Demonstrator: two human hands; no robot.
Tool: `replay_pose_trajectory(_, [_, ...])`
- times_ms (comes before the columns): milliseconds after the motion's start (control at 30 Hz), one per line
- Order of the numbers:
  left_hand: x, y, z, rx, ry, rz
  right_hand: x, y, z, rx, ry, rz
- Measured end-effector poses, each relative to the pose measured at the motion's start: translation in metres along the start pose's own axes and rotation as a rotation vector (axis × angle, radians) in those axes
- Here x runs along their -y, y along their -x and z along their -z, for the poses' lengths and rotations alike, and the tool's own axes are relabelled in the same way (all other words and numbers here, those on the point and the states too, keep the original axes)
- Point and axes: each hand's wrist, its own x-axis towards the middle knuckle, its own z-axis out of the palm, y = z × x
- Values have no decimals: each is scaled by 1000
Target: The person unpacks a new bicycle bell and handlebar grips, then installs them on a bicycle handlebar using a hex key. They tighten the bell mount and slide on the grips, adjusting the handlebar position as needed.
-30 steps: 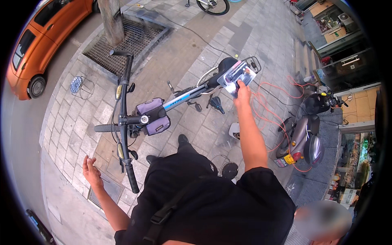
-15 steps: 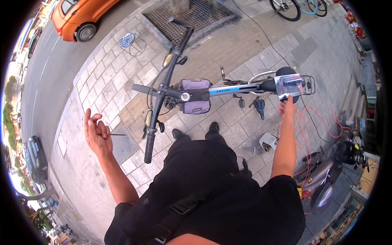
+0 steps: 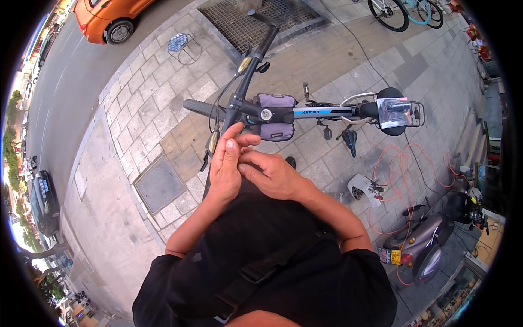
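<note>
Close together in front of my chest are my left hand (image 3: 225, 170) and my right hand (image 3: 271, 175). The left has its index finger up and the thumb pressed to the fingers. My right hand pinches thumb against finger at the left palm; what lies between them is hidden. Just beyond stands a bicycle (image 3: 321, 113) with black handlebars (image 3: 265, 46), partly behind my left hand, and a purple frame bag (image 3: 277, 101). A clear plastic package (image 3: 394, 112) rests on its wide black seat (image 3: 390, 95), apart from both hands.
A black-and-blue saddle (image 3: 350, 144) lies on the paving. Right of it are a white container (image 3: 358, 186) with tools, tangled orange cable (image 3: 400, 158) and a parked scooter (image 3: 430, 245). A small stool (image 3: 177, 42) and a tree grate (image 3: 231, 27) lie beyond; an orange car (image 3: 111, 22) is on the road.
My right hand has left the package on the bicycle seat and come in to meet my left hand, which moved right. A thin dark rod seen sticking out of my left hand is now hidden.
</note>
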Motion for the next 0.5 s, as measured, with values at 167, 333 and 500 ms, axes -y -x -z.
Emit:
replay_pose_trajectory(167, [-8, -7, 25, -4, -174, -82, -13, 0, -10, -242, 53, -5])
replay_pose_trajectory(333, [-9, -23, 64, -105, -278, -163, -39, -2, 40, -396, 109, -206])
replay_pose_trajectory(500, [-28, -61, 31, -43, -993, -226, -82, -22, 106, -350, 10, -252])
